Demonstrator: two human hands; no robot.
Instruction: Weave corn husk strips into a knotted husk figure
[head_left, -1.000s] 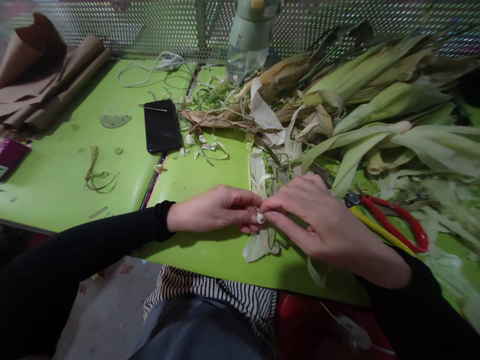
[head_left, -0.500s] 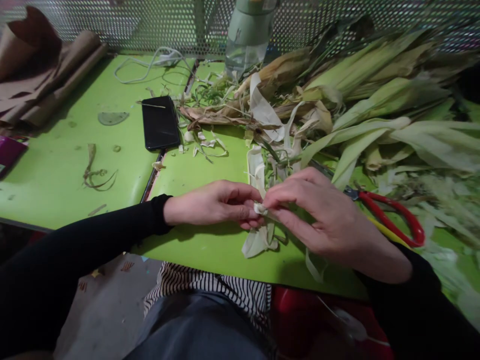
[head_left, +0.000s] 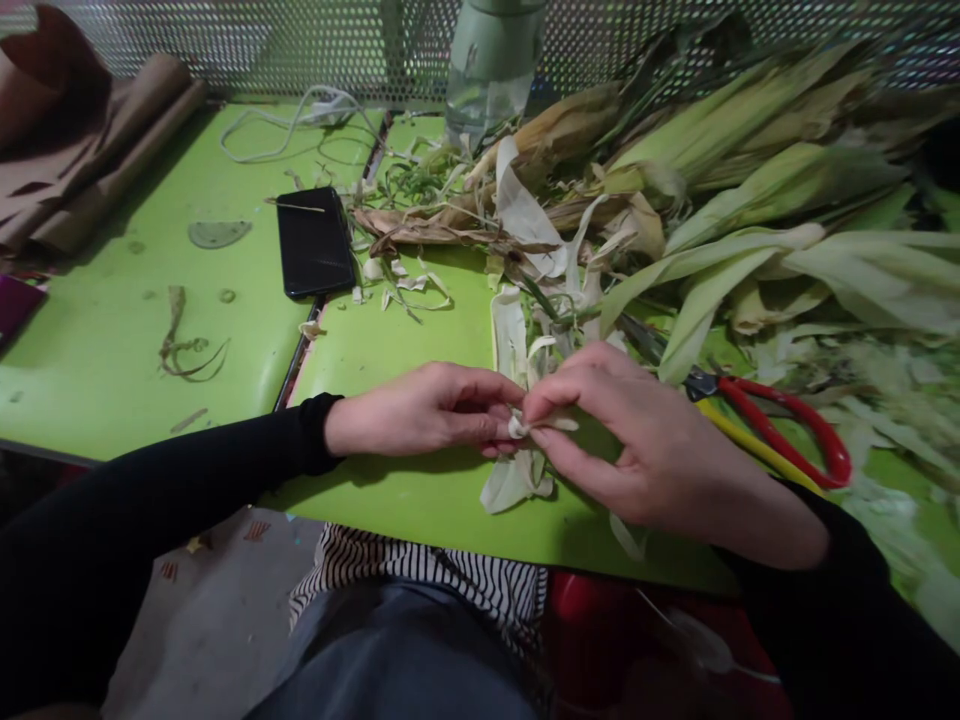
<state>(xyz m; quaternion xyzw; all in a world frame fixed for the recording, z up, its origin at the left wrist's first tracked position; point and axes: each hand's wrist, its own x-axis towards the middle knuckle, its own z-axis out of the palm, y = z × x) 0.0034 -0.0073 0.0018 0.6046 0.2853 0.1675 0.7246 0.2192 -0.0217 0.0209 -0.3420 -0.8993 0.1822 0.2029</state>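
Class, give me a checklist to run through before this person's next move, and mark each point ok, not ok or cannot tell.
1. Left hand holding the small pale piece: ok.
2. Right hand pinching the same piece: ok.
3. Piece undamaged: cannot tell, partly covered.
4. Husk scraps cleared from beneath the hands: not ok.
5. Red-handled tool out of both hands: ok, on the table.
6. Phone free of debris: not ok, a thin stalk lies across it.

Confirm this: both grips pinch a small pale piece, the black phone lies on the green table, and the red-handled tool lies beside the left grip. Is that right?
Not quite: the head view shows the red-handled tool beside the right grip, not the left grip. The rest stands: both grips pinch the small pale piece, and the black phone lies on the green table.
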